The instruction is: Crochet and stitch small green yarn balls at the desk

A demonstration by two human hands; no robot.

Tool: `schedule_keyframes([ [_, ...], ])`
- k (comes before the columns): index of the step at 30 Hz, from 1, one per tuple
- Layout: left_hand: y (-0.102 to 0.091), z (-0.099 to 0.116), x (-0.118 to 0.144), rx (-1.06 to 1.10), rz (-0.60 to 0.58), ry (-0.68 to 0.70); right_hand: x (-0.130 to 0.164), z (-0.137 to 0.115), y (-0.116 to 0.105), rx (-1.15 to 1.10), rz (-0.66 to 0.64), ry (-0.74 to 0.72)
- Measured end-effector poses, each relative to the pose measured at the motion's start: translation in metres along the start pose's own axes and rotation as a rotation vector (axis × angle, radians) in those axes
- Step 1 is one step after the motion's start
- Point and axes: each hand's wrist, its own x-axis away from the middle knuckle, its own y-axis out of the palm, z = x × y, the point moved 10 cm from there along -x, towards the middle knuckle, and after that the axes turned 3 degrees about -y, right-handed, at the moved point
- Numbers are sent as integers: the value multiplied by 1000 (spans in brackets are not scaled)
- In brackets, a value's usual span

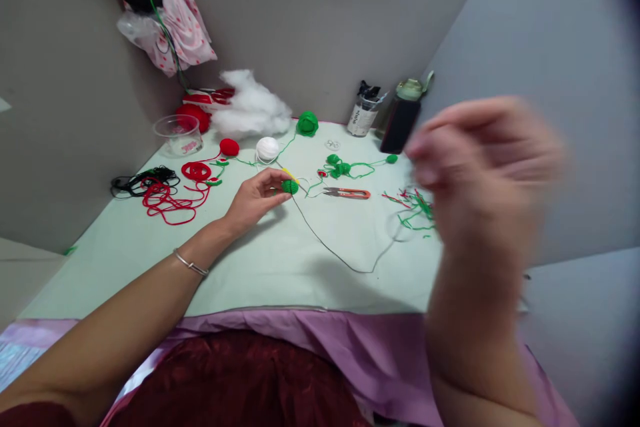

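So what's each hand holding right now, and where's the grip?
Left hand pinches a small green crochet piece at its left edge with fingertips. Right hand is raised and blurred; its grip can't be told.

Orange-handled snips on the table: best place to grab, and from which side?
Take the snips by the orange handle loop at their right end, coming from above. They lie flat on the table, blades pointing left toward the left hand, with bare cloth around the handle.
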Motion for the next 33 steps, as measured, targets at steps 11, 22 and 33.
schedule_keyframes([
  [11, -2, 12, 2, -30, 16, 90, 59, 98, 103, 106, -223, 195],
  [22, -7, 13, 4, -185, 84, 137, 86, 137, 128, -353, -340, 690],
  [33, 31, 28, 19, -444, -146, 358, 73, 126, 126, -483, -266, 526],
])
